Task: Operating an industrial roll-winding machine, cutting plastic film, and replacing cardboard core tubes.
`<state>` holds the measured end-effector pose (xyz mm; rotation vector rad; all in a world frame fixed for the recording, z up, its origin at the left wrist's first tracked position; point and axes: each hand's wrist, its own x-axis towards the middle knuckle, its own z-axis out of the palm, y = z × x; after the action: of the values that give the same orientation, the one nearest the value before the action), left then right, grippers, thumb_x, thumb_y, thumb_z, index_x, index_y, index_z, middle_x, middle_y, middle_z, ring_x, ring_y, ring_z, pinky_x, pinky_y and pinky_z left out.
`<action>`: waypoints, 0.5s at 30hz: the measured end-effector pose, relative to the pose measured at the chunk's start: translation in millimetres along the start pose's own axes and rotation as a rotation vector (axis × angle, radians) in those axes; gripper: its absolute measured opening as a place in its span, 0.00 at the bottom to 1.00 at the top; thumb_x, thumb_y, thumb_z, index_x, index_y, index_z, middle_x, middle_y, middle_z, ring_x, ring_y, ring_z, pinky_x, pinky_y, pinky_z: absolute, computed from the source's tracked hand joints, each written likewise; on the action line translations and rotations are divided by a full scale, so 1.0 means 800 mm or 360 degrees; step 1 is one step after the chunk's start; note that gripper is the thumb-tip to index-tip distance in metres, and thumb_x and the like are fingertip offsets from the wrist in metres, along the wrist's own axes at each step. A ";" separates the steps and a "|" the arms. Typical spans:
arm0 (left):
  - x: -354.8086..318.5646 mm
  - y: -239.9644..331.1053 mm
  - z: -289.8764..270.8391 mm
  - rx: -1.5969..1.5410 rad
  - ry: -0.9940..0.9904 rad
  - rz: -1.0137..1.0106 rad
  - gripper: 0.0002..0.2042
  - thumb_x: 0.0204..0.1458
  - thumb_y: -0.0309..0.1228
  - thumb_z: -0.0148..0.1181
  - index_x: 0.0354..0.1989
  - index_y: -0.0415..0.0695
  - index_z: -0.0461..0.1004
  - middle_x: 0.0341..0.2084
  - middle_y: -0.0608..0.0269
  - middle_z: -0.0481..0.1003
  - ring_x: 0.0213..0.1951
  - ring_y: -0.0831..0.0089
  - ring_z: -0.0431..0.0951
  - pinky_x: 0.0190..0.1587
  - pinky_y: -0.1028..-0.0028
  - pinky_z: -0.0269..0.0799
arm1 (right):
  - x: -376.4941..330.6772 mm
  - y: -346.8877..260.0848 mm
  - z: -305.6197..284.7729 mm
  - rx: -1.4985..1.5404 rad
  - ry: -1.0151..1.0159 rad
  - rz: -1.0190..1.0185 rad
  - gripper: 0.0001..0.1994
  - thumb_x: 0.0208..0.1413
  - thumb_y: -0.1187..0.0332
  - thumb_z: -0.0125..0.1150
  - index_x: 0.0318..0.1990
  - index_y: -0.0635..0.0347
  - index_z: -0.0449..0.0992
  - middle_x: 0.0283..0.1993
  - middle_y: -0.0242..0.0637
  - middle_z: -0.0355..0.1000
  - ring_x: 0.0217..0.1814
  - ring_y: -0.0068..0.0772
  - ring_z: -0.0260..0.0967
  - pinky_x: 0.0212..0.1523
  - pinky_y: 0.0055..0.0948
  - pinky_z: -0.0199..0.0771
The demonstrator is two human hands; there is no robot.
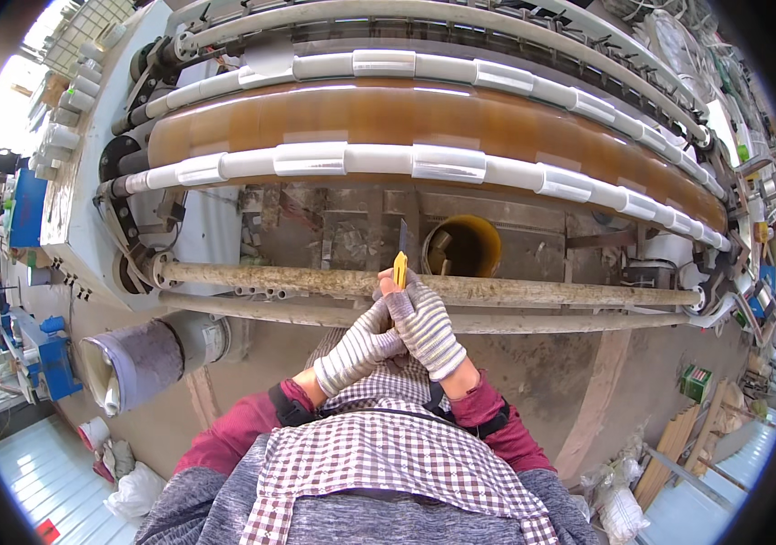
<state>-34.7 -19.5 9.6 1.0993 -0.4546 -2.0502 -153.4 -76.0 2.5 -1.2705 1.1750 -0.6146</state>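
My hands meet in front of my apron, both in striped fingerless-tip gloves. A yellow utility knife points up and away, its blade extended. My right hand is closed around the knife's handle. My left hand is closed and pressed against the right one; its fingers are partly hidden, and whatever they hold cannot be made out. Just beyond the hands runs a long worn bar. Farther off, short white film rolls sit spaced along a white shaft, in front of a wide brown roller.
Below the machine stands a yellow bucket. A second bar runs nearer me. At left, a large wrapped roll lies by the machine's side cabinet. Wooden planks and a green box are at right.
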 end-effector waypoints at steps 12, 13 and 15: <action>-0.011 0.172 -0.006 -0.0239 0.0119 0.0372 0.13 0.50 0.31 0.58 0.44 0.47 0.67 0.23 0.74 0.66 0.19 0.87 0.62 0.18 0.86 0.54 | 0.107 -0.162 0.018 -0.0722 0.0122 -0.0800 0.18 0.51 0.59 0.58 0.45 0.61 0.66 0.27 0.45 0.68 0.29 0.47 0.69 0.31 0.38 0.68; -0.006 0.194 -0.014 -0.0282 0.0072 0.0391 0.11 0.51 0.32 0.58 0.41 0.47 0.67 0.22 0.74 0.66 0.18 0.87 0.61 0.18 0.86 0.53 | 0.129 -0.181 0.020 -0.0912 0.0084 -0.0880 0.16 0.52 0.60 0.56 0.41 0.61 0.65 0.28 0.50 0.69 0.32 0.54 0.69 0.33 0.42 0.68; 0.012 0.226 -0.040 -0.0285 0.0101 0.0392 0.08 0.52 0.33 0.57 0.38 0.47 0.68 0.20 0.74 0.65 0.16 0.87 0.59 0.18 0.85 0.53 | 0.181 -0.197 0.032 -0.1189 -0.0001 -0.0905 0.17 0.52 0.57 0.54 0.40 0.62 0.67 0.32 0.53 0.71 0.36 0.56 0.69 0.37 0.43 0.68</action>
<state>69.6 -143.5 96.0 0.9486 -0.3484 -1.7977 -43.5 -233.7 100.3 -2.2850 1.0727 -0.5936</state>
